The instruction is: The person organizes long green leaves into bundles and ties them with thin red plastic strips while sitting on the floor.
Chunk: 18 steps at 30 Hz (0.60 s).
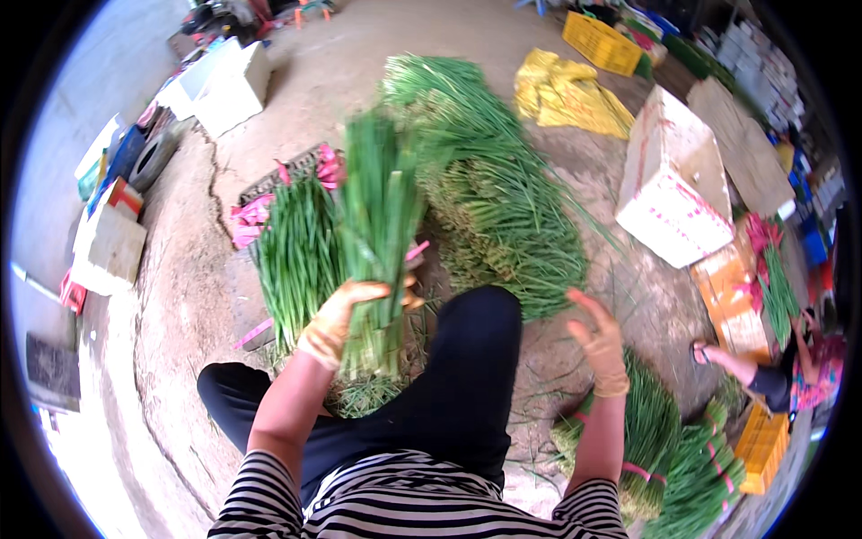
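My left hand (pixel 337 319), in a thin pale glove, is closed around a thick upright bunch of chives (pixel 379 216), whose green tops are blurred by motion. Beyond my right knee, my gloved right hand (pixel 600 349) is raised with its fingers apart and holds nothing. Left of the held bunch, a smaller pile of chives (pixel 301 256) lies on pink strips and a dark slatted base. A long heap of loose chives (pixel 489 171) stretches across the floor ahead of my knees. Below my right hand, chive bundles (pixel 648 427) tied with pink bands lie beside my leg.
To the right stand a white foam box (pixel 673 211) and a brown carton (pixel 732 292). A yellow sack (pixel 570 94) and a yellow crate (pixel 600 43) are further off. White boxes (pixel 232 90) line the left side. Another person (pixel 799 373) sits at the far right.
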Each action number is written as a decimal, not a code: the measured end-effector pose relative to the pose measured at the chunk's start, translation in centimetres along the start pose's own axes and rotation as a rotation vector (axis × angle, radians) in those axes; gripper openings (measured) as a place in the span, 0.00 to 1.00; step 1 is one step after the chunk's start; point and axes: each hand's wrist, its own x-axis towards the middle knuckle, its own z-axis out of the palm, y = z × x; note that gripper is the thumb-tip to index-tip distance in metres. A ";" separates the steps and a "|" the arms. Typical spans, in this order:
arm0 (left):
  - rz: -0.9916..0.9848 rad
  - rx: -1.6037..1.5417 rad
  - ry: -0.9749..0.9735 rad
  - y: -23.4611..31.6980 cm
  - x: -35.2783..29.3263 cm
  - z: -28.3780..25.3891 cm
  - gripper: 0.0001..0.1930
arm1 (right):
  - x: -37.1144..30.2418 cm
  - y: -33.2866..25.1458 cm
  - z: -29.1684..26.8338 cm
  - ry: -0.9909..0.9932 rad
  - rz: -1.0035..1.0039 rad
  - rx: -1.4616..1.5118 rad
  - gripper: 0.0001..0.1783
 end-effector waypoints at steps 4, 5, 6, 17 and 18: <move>-0.013 0.340 -0.129 -0.5 5.1 -0.7 0.32 | 7.7 -4.6 10.3 -0.591 0.073 0.429 0.39; 0.162 0.407 -0.192 -1.8 6.0 -0.9 0.36 | 8.6 -6.3 12.7 -0.576 0.075 0.604 0.35; 0.434 0.605 -0.118 -3.2 5.9 -0.5 0.46 | 9.3 -7.4 14.1 -0.545 0.087 0.775 0.32; 0.365 0.725 -0.010 -2.9 3.9 -1.7 0.71 | 13.7 -11.2 19.8 -0.107 0.270 0.827 0.13; 0.500 0.746 0.031 -1.9 4.8 -1.8 0.72 | 14.8 -12.5 20.1 -0.124 0.206 0.805 0.13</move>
